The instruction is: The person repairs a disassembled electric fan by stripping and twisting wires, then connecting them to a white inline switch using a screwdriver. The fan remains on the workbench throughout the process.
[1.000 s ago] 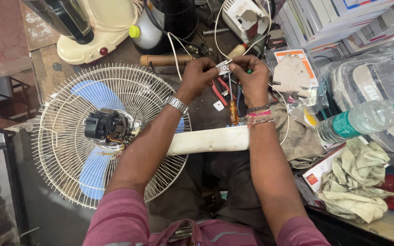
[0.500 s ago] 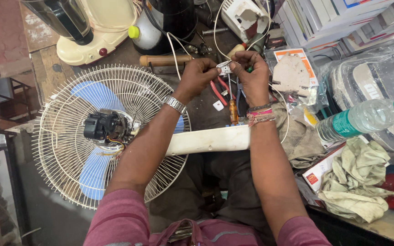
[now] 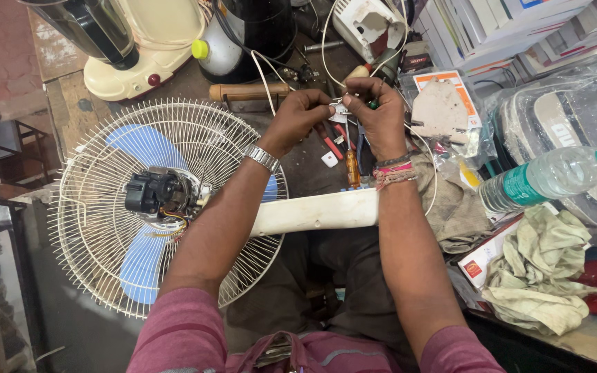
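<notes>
At the far left stands a wire fan guard [image 3: 98, 207] with blue blades [image 3: 139, 266] and an exposed black motor [image 3: 152, 193] at its centre, resting tilted against the worktop edge. A cream-coloured fan column [image 3: 316, 211] runs from the motor housing rightward across the person's lap.

The left hand [image 3: 298, 114], wristwatch [image 3: 262, 158] on the wrist, is raised above the column with its fingers pinched narrowly on a small white component [image 3: 338, 110] with wire leads. The right hand [image 3: 376, 107], threads tied round its wrist, meets it from the other side; it is closed around a green-handled tool [image 3: 373, 105], most of which is hidden in the grip. The component sits between the two hands, above the worktop, well forward of the fan.

Judgement: the step in hand appears to be work on the fan's wiring at this small part, a joint or terminal being handled. The next move would call for a steady pinch by the left hand and fine control of the tool tip; the leads are thin.

The worktop [image 3: 305, 166] is dark, worn and crowded: an orange-handled screwdriver [image 3: 352, 169], a cream blender base [image 3: 139, 55], a black appliance [image 3: 257, 31]. Further right lie a grey rag [image 3: 450, 200], a plastic water bottle [image 3: 547, 176] and crumpled cloths [image 3: 540, 283]. The room reads as a cramped repair workshop.
</notes>
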